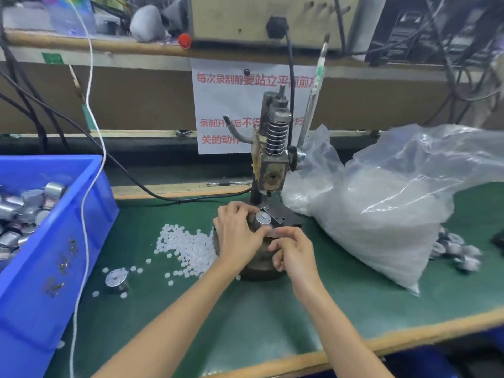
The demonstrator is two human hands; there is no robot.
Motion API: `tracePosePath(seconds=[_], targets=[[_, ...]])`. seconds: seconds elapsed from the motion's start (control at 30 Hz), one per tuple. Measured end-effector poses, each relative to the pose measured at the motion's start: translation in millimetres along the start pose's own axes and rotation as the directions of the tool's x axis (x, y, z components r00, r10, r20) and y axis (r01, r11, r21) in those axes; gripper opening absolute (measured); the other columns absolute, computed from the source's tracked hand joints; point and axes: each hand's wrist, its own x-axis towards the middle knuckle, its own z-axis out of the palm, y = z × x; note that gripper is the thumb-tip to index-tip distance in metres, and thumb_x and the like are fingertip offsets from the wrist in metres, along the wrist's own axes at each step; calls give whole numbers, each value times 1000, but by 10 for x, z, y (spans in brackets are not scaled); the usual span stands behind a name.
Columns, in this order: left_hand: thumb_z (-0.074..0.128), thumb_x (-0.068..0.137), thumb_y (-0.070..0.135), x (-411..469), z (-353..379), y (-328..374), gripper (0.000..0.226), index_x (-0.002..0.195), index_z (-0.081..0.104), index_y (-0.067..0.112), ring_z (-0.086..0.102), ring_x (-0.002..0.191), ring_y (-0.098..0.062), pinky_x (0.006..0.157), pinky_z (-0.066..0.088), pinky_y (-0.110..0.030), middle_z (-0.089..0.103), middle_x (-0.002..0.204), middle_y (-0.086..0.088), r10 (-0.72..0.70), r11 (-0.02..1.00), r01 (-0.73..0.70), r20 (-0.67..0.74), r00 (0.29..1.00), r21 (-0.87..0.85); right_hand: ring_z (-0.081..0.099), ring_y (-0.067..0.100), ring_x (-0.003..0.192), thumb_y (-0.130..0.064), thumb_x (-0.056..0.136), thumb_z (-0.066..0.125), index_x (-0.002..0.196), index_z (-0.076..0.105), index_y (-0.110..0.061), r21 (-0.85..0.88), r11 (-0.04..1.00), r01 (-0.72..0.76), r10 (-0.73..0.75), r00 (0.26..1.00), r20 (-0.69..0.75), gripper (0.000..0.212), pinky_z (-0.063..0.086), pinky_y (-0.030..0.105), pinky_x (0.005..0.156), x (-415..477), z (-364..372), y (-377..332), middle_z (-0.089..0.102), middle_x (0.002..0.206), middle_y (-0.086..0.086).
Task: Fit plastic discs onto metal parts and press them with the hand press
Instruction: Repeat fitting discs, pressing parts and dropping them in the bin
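At the fingertips, above the press's dark round base (259, 268), blur hid the point of contact. The right hand (293, 249) had thumb and forefinger drawn nearly together just beside the part, the other fingers curled under; whether they pinched anything could not be told. Item held: one metal part (257, 222), a short silvery cylinder, tilted, its pale round end face turned up toward the camera with a small mark at centre. Whether a disc already sat on that face could not be made out. Its lower body was covered by the left hand (240, 236), whose fingers and thumb wrapped round it. Both bare forearms reached in from the lower edge. Just left of the base lay a heap of white plastic discs (188, 246) on the green mat (245, 309), and a loose metal part (116, 278) stood well apart. Hand press (272, 148) rose directly behind, lever (313, 105) raised. Blue bin (68, 241) of metal parts, cut off at left. Clear plastic bag (381, 208) at right, contents indistinct.
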Motion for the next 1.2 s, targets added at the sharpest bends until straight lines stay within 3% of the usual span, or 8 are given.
tracePosePath(seconds=[0.3,0.5,0.57,0.67,0.7,0.8,0.97,1.2], targets=[[72,73,40,82,142,-79,35,104,60,30,43,107,-6,85,17,-24,58,104,18,-37,993,41,41,998,-111,45,10,44,2,89,46,83,60,-15,-112,975,193,-203,976,-78,23,36,23,50,120,-33,-175,58,58,-6],[71,76,41,62,131,-91,35,106,61,28,44,107,-8,86,18,-25,58,106,16,-21,993,26,50,999,-113,57,-2,99,-6,90,47,121,56,-5,-236,784,574,-618,690,-377,32,46,15,87,723,-110,-1725,62,115,1],[71,75,41,58,119,-85,35,106,61,29,44,107,-7,85,17,-25,58,105,17,-25,993,31,51,998,-118,62,13,95,-17,93,48,139,41,-5,-239,852,466,-520,808,-276,48,52,25,83,948,-121,-2194,53,131,7],[72,75,41,57,117,-89,35,105,62,29,45,107,-7,85,16,-24,56,101,20,-25,992,30,44,999,-126,55,4,63,-22,91,52,117,56,-11,-247,880,406,-448,882,-146,28,45,22,60,1012,-27,-2337,59,98,0],[73,74,41,60,120,-93,34,105,62,29,45,107,-7,85,16,-23,54,99,21,-25,991,30,41,999,-130,49,-1,61,-23,89,55,95,58,-17,-276,855,438,-501,835,-227,9,41,20,63,939,7,-2280,56,82,-6],[73,73,41,71,130,-105,33,102,63,30,45,105,-6,84,15,-23,51,96,24,-25,990,29,29,999,-140,39,-2,53,-22,87,56,63,39,-27,-204,735,646,-650,588,-481,30,37,17,60,619,46,-1925,43,58,-13],[74,73,41,68,147,-121,34,103,63,30,43,104,-4,83,14,-21,48,94,24,-32,988,34,15,999,-152,36,7,57,-13,90,46,67,38,-24,25,611,791,-692,550,-468,27,33,24,57,261,-58,-1377,41,61,-10],[73,74,41,83,140,-96,32,103,63,28,45,105,-7,83,15,-22,58,102,19,-30,992,33,27,999,-125,43,2,53,-21,91,45,65,39,-28,-84,654,752,-670,523,-527,28,40,29,61,487,33,-1675,42,54,-15]])
